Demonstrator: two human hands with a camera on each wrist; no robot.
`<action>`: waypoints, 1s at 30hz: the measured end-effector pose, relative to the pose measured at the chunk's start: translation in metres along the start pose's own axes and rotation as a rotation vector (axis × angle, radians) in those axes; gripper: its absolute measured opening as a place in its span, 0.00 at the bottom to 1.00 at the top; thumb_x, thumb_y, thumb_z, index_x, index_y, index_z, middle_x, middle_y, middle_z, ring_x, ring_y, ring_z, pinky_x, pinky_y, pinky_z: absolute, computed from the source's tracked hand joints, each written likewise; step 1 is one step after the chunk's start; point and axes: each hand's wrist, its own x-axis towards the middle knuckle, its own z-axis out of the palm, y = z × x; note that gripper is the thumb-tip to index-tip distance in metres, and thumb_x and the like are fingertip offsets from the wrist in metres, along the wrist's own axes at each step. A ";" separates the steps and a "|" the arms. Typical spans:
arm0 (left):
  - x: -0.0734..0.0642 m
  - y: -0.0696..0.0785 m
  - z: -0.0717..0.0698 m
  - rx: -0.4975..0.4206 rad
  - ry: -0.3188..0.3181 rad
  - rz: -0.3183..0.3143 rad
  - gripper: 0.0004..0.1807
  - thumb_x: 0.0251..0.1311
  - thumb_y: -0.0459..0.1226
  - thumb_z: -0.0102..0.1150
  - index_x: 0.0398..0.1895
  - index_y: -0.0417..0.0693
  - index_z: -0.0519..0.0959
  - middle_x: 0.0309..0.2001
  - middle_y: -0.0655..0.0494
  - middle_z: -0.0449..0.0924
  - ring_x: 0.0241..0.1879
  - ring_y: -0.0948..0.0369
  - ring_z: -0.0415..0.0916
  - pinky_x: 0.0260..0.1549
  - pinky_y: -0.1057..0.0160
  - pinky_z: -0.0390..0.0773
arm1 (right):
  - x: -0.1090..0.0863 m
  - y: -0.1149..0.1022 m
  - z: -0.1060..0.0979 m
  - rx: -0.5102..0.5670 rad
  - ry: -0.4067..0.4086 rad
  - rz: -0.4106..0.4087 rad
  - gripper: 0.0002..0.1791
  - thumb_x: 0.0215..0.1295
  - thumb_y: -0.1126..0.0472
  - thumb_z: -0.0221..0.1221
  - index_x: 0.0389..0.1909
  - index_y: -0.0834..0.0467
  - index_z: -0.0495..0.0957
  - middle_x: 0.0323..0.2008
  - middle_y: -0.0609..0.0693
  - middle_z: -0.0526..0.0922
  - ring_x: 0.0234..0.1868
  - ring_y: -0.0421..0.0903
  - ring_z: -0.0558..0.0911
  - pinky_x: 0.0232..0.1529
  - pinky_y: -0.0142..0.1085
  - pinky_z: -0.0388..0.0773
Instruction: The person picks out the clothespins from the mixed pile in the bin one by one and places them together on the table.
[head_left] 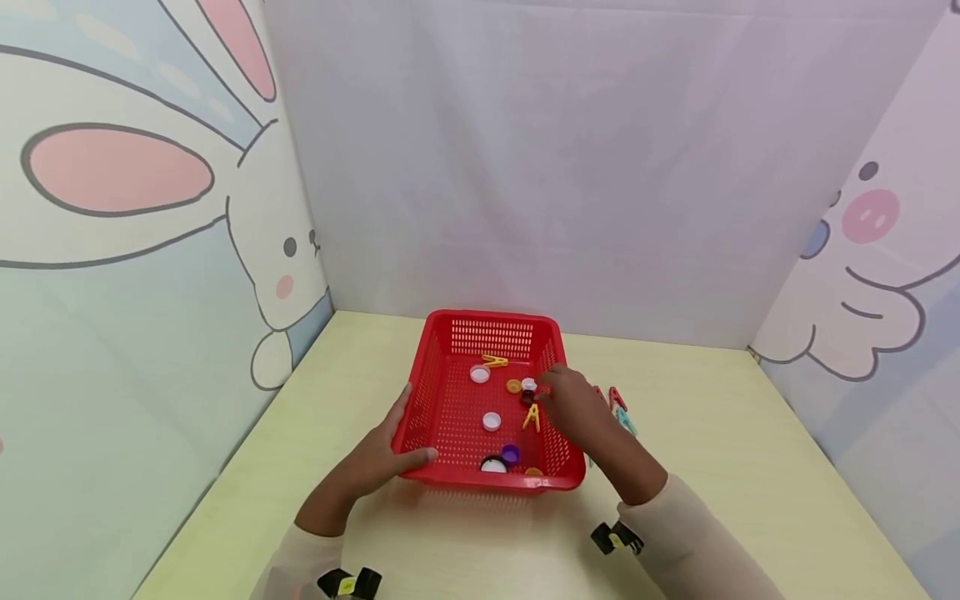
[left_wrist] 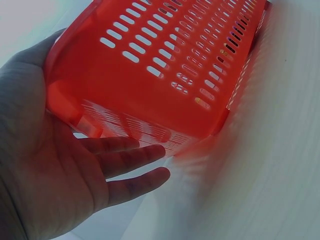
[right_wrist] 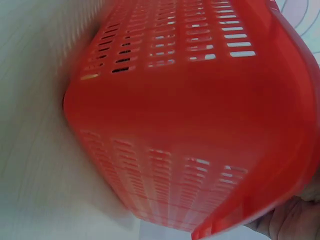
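A red plastic basket [head_left: 457, 400] with slotted walls sits on the table. My left hand [head_left: 378, 458] holds its front left corner, thumb over the rim, the other fingers stretched along the outside, as the left wrist view shows. My right hand [head_left: 573, 404] reaches over the right wall into the basket, fingertips pointing down near a black cap [head_left: 528, 398] and a white cap [head_left: 528, 384]. Whether those fingertips pinch anything is hidden; in the right wrist view the basket wall covers most of the hand [right_wrist: 295, 220]. Close by lie a yellow clothespin [head_left: 532, 417] and an orange cap [head_left: 513, 386].
Elsewhere in the basket are another yellow clothespin [head_left: 495, 361], whitish caps [head_left: 491, 422], a purple cap [head_left: 511, 454] and a black-rimmed white lid [head_left: 493, 465]. Right of the basket, partly behind my right arm, lie red clothespins [head_left: 617, 398] and teal clothespins [head_left: 626, 419]. A pale curtain [head_left: 540, 183] hangs behind.
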 end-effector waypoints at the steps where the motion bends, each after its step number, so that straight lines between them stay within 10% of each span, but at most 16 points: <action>1: 0.000 0.000 0.000 0.000 0.000 -0.001 0.72 0.55 0.45 0.82 0.92 0.60 0.36 0.77 0.40 0.66 0.73 0.43 0.71 0.55 0.48 0.92 | 0.001 -0.002 0.002 -0.003 -0.011 -0.008 0.22 0.62 0.65 0.78 0.58 0.59 0.89 0.54 0.58 0.88 0.54 0.56 0.89 0.50 0.53 0.93; 17: 0.001 0.000 -0.001 0.000 -0.006 -0.002 0.71 0.56 0.44 0.82 0.92 0.58 0.37 0.77 0.39 0.65 0.74 0.42 0.69 0.54 0.48 0.92 | 0.012 -0.018 0.028 -0.073 -0.241 0.076 0.32 0.57 0.64 0.80 0.65 0.57 0.86 0.54 0.57 0.91 0.51 0.56 0.92 0.44 0.54 0.94; 30: 0.001 0.001 -0.001 0.003 -0.003 -0.006 0.72 0.56 0.44 0.82 0.92 0.59 0.37 0.77 0.40 0.66 0.73 0.43 0.70 0.54 0.49 0.92 | 0.008 -0.015 0.040 -0.279 -0.330 -0.074 0.35 0.47 0.58 0.86 0.60 0.54 0.88 0.47 0.52 0.93 0.39 0.51 0.91 0.47 0.58 0.93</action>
